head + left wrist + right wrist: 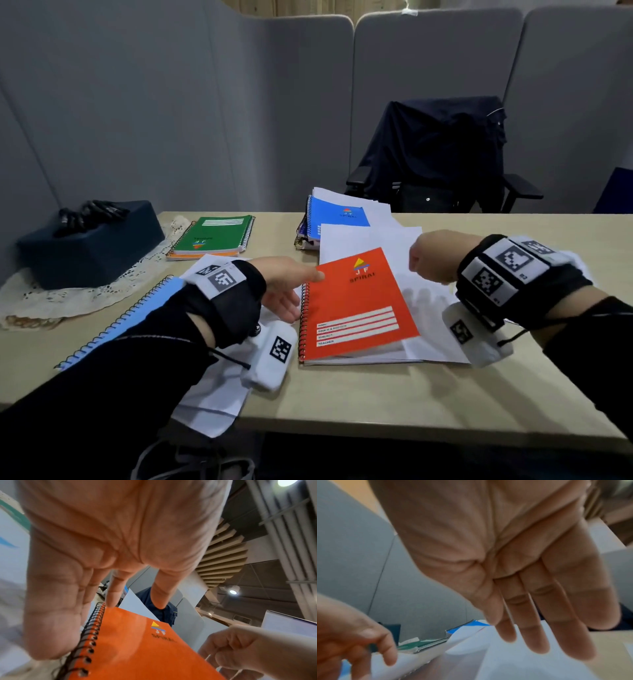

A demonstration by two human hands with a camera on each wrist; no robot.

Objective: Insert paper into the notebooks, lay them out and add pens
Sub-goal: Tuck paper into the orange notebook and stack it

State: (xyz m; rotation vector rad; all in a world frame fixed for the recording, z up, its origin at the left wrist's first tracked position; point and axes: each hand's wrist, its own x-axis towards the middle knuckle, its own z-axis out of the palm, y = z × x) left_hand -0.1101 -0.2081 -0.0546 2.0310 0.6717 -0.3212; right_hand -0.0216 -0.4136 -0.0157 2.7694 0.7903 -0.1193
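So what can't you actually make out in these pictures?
- Head view: the pens' number atop the dark blue box; too small.
- Head view: the right hand's fingers; hidden by its back.
- Right wrist view: the green spiral notebook; blurred.

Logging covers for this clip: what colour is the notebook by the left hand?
Orange-red notebook, black spiral binding; clearest in the head view.

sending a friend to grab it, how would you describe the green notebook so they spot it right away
Start at the dark blue box on the lace doily at the far left of the beige table. Just to its right lies the green spiral-bound notebook, atop an orange one. It is the only green cover; the others are blue or orange-red.
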